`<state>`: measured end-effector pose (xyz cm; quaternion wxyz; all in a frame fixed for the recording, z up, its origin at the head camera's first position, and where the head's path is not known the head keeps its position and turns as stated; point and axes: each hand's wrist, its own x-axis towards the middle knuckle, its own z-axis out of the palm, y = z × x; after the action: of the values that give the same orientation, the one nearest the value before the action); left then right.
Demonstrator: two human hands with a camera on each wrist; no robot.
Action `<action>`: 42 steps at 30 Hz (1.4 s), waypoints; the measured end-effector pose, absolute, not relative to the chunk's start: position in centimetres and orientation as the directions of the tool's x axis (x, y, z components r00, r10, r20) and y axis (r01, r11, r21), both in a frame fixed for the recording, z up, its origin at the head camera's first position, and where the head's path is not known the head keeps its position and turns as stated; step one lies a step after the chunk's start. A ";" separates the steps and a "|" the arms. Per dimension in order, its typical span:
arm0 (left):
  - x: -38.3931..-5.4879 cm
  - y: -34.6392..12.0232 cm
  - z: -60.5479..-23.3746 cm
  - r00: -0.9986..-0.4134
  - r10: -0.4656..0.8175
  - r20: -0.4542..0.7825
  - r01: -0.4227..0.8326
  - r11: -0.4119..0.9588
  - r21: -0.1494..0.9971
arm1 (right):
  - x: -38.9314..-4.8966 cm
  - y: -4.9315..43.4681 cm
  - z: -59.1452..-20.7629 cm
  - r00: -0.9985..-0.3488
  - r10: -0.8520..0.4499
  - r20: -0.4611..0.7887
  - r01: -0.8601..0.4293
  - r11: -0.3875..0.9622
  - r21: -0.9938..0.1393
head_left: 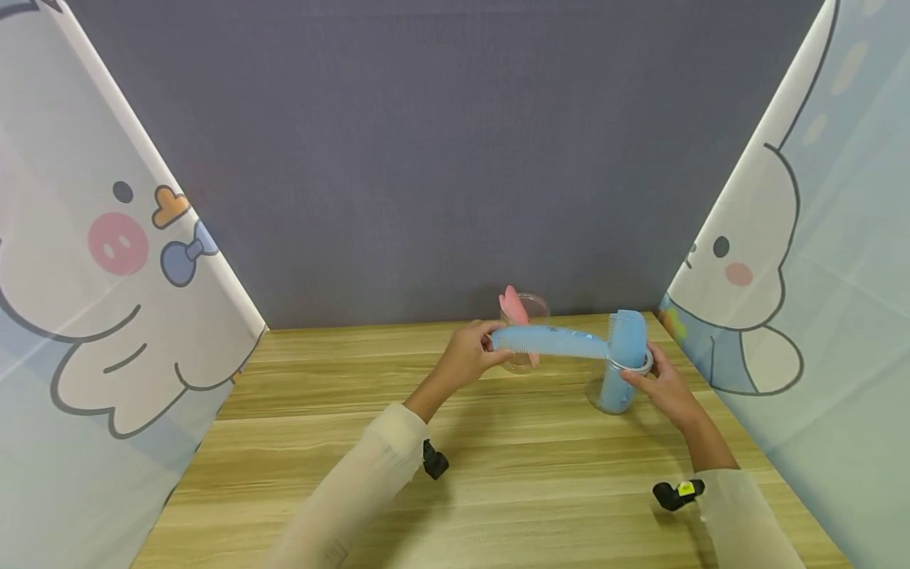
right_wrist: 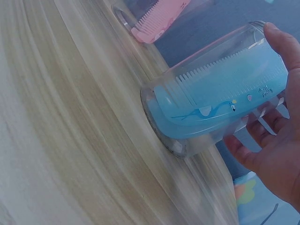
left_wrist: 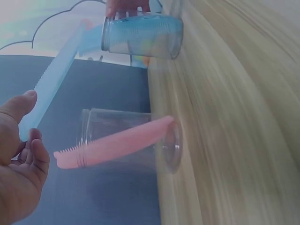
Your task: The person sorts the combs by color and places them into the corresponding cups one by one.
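Note:
My left hand [head_left: 472, 352] pinches one end of a long light-blue comb [head_left: 550, 341] between thumb and fingers. The comb lies nearly level in the air, teeth downward, its far end beside the mouth of a clear plastic jar [head_left: 596, 391]. Around that jar's upper part, near the rim, curl the fingers and thumb of my right hand [right_wrist: 276, 154]. Inside the jar stands at least one wide blue comb [right_wrist: 220, 89], its top sticking out above the rim. Whether the held comb's end touches the jar or the comb in it, I cannot tell.
A second clear jar [left_wrist: 119, 119] stands at the table's back edge, behind my left hand, with a pink comb [left_wrist: 112, 144] leaning in it. The wooden table [head_left: 540, 490] ends at a dark grey panel [head_left: 441, 158]. Cartoon-printed curtains [head_left: 853, 261] flank both sides.

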<state>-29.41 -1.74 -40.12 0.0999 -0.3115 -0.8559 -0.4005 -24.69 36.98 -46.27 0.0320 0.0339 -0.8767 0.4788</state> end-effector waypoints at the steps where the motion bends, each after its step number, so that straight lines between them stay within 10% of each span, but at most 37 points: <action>1: -29.5 -1.5 -40.0 -0.786 0.455 0.417 0.613 0.492 0.619 | -24.7 37.0 -46.3 -0.996 -0.026 0.088 -0.088 0.544 -0.835; 42: -30.9 6.7 -36.4 -0.750 0.509 0.422 0.656 0.493 0.571 | -24.8 36.9 -46.3 -0.994 -0.038 0.105 -0.109 0.543 -0.833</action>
<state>-30.93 6.74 -36.44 0.0991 -0.3392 -0.8583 -0.3720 -24.77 36.87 -46.35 0.0371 0.0420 -0.8776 0.4761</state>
